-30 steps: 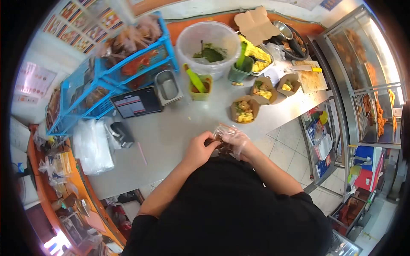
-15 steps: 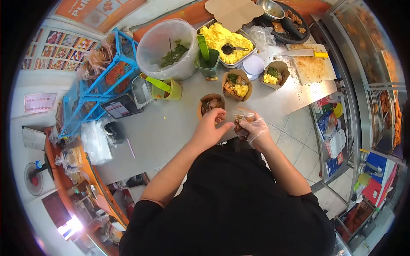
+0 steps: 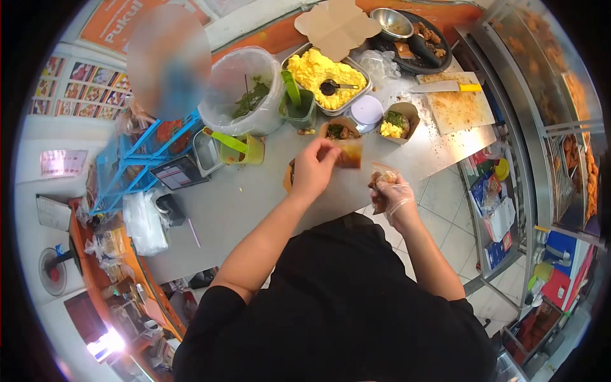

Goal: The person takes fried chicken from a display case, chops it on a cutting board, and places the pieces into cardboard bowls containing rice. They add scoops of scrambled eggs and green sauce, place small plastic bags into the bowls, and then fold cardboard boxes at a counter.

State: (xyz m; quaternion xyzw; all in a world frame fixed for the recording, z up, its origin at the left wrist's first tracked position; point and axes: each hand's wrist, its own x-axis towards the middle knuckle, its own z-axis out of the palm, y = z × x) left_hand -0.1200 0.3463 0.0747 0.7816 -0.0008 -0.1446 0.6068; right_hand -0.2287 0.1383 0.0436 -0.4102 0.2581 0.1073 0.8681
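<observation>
My bare left hand pinches a small clear sachet of orange-brown sauce by its edge. The sachet hangs in front of a kraft paper food box and hides part of its contents. In my right hand, which wears a clear plastic glove, are several clear sachets of dark sauce, held past the table's front edge. Another paper box sits mostly hidden behind my left hand. To the right stands an open box with yellow scrambled egg and chopped greens.
A tray of scrambled egg with a black scoop, a lined bucket of greens and green tubs stand along the back. A knife lies on a cutting board. A blurred patch covers the upper left.
My left hand has moved up and away from my right hand, now with one sauce sachet in its fingers. My right hand has shifted slightly right, still holding sachets.
</observation>
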